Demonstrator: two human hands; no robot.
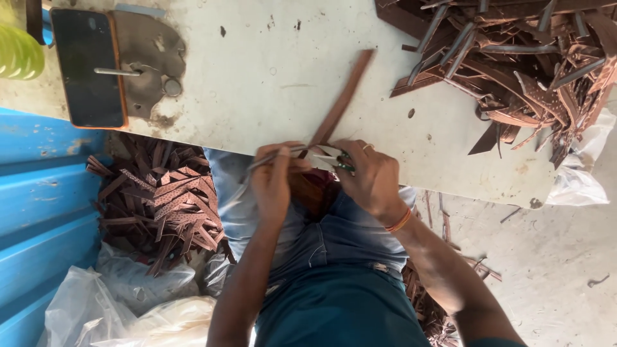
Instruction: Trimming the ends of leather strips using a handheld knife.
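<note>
Here: left hand [271, 183] pinching thin metal tool [277, 156], right hand [371, 175] gripping brown leather strap [340, 99] end at workbench [270, 83] near edge.

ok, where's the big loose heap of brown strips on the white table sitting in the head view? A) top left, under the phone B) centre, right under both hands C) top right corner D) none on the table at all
C: the heap of brown strips fills the top right of the white table, while the left hand and right hand work a single strip at the near edge.
</note>
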